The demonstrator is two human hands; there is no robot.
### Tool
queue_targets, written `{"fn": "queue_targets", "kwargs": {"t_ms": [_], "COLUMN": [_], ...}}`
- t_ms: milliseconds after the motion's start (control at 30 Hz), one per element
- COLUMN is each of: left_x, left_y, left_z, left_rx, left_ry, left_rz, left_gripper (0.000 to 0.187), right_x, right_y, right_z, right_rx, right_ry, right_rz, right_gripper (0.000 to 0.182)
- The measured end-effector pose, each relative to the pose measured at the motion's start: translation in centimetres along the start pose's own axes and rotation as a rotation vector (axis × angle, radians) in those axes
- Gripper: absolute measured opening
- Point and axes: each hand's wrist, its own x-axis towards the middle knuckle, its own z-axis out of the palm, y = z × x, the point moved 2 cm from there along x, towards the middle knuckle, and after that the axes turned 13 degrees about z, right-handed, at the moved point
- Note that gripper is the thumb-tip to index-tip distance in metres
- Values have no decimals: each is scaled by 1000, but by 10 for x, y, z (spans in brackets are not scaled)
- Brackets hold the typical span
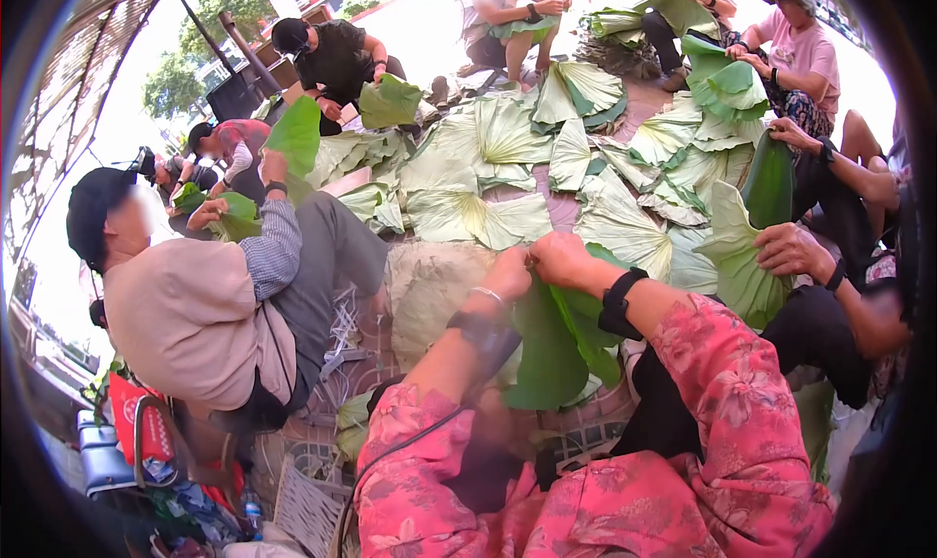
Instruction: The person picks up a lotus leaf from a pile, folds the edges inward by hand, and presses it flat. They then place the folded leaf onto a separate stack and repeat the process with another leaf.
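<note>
A large green lotus leaf [549,358] hangs down in front of me, folded, with its upper edge pinched in both hands. My left hand [509,273] is closed on the leaf's top edge. Right beside it, nearly touching, my right hand [563,259] is closed on the same edge. The fingertips are partly hidden behind the knuckles. Below and behind the held leaf lies a pale, dry-looking leaf [434,289] on the paving. Dark bands circle both of my wrists.
Many pale lotus leaves [478,211] lie overlapped across the ground ahead. A person in a beige vest [195,309] sits close on my left, and another person's hand [789,250] holds a leaf on my right. Several people sit farther back. A red bag [140,416] stands at lower left.
</note>
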Motion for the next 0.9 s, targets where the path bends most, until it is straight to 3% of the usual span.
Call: {"fn": "queue_targets", "kwargs": {"t_ms": [100, 233, 500, 600, 700, 900], "left_x": [1, -8, -3, -4, -4, 0], "left_y": [5, 36, 42, 41, 46, 37], "left_z": [-1, -9, -9, -6, -7, 6], "left_rx": [-4, 87, 173, 128, 172, 162], "left_ry": [93, 47, 11, 192, 154, 145], "left_rz": [-22, -76, -35, 41, 75, 75], "left_gripper": [21, 20, 28, 25, 23, 20], "right_x": [4, -3, 11, 8, 7, 16], "right_y": [3, 3, 25, 24, 26, 33], "right_z": [1, -9, 8, 0, 9, 18], "right_rx": [-31, -20, 5, 8, -18, -61], "right_ry": [-28, -94, 39, 15, 109, 94], "right_rz": [34, 26, 76, 94, 3, 0], "right_gripper": [17, 19, 17, 16, 15, 13]}}
